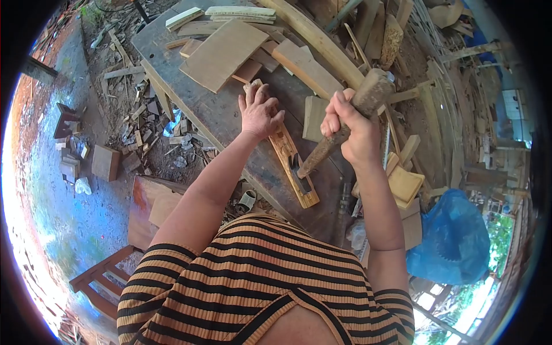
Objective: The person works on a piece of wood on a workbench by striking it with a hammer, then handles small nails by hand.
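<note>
A long wooden hand plane (286, 150) lies slantwise on the dark workbench, its dark blade (300, 179) set toward the near end. My left hand (260, 112) holds the plane's far part from above, fingers draped over the body. In my right hand (355, 126) is a rough, club-shaped wooden mallet (372, 92), its thick end up and to the right. The thin end points down at the plane beside the blade; whether it touches cannot be made out. A small wood block (314, 118) lies between the two hands.
Boards (227, 54) and offcuts are piled on the workbench (198, 106) beyond my hands. A long beam (316, 40) runs along its far right. A blue plastic bag (451, 238) sits at the right. Scraps (144, 123) litter the ground at left, near a wooden frame (103, 279).
</note>
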